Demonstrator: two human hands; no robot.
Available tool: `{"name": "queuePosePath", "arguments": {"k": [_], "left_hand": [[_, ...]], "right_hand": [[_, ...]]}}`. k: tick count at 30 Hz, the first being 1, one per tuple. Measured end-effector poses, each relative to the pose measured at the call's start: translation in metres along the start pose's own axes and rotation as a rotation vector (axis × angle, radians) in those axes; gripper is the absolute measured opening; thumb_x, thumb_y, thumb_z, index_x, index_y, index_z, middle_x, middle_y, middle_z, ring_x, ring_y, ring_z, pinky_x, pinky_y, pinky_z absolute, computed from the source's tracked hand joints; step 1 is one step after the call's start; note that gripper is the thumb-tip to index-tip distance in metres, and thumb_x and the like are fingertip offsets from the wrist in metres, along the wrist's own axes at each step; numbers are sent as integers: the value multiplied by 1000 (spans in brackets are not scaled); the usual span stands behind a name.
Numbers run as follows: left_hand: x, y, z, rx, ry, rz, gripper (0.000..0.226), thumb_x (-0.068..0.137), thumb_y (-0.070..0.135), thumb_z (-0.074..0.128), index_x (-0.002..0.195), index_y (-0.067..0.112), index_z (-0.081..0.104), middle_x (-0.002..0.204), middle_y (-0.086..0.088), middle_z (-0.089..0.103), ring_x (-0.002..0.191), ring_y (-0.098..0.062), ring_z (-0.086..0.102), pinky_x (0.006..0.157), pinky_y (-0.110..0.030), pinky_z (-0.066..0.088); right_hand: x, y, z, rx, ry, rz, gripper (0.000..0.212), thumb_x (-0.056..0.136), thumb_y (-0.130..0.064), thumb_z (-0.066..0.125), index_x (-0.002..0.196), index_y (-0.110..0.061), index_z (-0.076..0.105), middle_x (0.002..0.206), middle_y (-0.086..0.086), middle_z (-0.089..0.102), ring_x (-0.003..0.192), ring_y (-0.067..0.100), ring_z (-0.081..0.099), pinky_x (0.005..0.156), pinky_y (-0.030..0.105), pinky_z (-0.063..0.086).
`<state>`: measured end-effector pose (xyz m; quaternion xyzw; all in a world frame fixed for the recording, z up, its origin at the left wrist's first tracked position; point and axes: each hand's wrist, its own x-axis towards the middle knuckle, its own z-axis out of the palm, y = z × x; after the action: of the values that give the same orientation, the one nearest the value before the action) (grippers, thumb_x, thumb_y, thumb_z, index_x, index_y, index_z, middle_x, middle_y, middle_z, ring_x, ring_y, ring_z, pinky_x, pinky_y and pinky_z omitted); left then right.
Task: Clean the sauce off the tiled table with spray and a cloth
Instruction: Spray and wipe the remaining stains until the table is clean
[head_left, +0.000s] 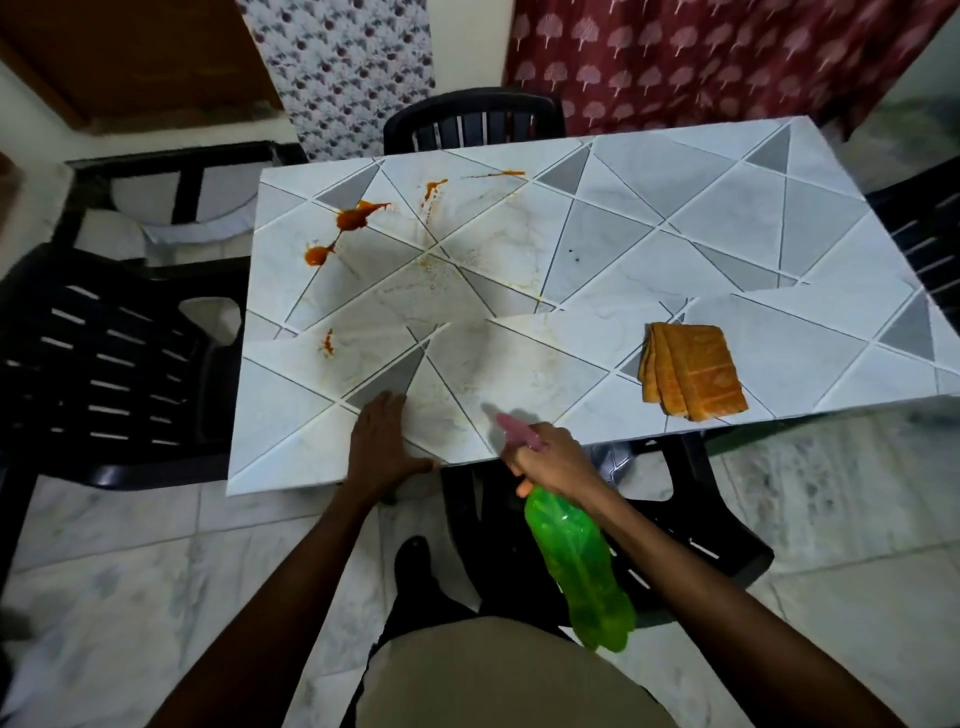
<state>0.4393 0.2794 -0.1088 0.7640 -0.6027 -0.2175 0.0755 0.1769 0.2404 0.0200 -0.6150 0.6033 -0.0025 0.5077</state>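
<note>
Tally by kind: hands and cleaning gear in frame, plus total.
green spray bottle: 1
folded orange cloth: 1
hands: 2 (left hand, right hand)
Total: 4
</note>
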Motion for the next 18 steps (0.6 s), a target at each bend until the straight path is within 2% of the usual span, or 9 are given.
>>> {"name": "queuePosePath", "arguments": {"k": [1,3,5,8,10,12,15,17,18], "left_hand": [[3,7,-3,-12,-13,3,132,43,87,55,147,8,39,153,-19,35,142,-35,32,115,-47,29],[10,18,-8,-27,-43,11,134,42,87,53,150,10,34,157,-18,29,145,-33,25,118,-45,22],[18,29,-11,-36,-69,26,134,42,86,55,152,12,30,159,-16,24,147,-32,21,120,-43,16],[37,39,-16,-54,-108,20,131,46,83,59,153,15,26,161,-14,19,149,-29,16,121,-41,13],[49,42,-18,-63,-114,26,131,45,87,51,152,15,28,161,-14,21,149,-29,18,120,-41,15],[66,42,-22,-83,-93,47,127,47,85,50,150,11,35,158,-16,28,147,-30,24,119,-42,18],[90,41,-32,-111,-56,86,115,55,74,68,145,6,43,153,-17,37,143,-33,32,116,-40,25],[109,41,-44,-99,-79,96,107,60,63,79,145,9,44,154,-16,36,144,-30,31,115,-37,27],[123,39,-51,-91,-73,115,108,59,67,75,144,7,46,153,-17,38,143,-31,33,114,-38,29]], "right_hand": [[1,-1,-12,64,60,33,16,84,-38,60,90,-25,69,78,-5,77,54,15,73,78,30,55],[12,6,-33,206,140,99,35,69,-39,60,101,-35,73,79,-7,78,59,19,74,82,34,59],[29,21,-44,247,188,134,50,50,-37,61,98,-41,76,78,-2,78,69,26,76,86,45,60],[59,43,-46,306,181,169,70,34,-38,55,102,-37,76,71,2,77,72,28,76,87,56,59],[57,33,-48,300,179,197,73,35,-39,54,104,-26,75,69,3,76,68,26,76,87,54,59],[61,26,-50,292,177,214,71,40,-40,55,106,-24,74,79,-3,79,63,24,75,87,50,60],[73,10,-53,332,200,184,55,46,-39,58,96,-27,76,97,-18,77,62,25,75,92,51,58],[87,-8,-56,369,251,170,57,48,-42,56,98,-28,77,91,-11,79,60,27,74,91,50,59],[97,-20,-59,379,281,163,58,49,-45,55,100,-29,77,86,-6,79,60,26,74,91,49,59]]}}
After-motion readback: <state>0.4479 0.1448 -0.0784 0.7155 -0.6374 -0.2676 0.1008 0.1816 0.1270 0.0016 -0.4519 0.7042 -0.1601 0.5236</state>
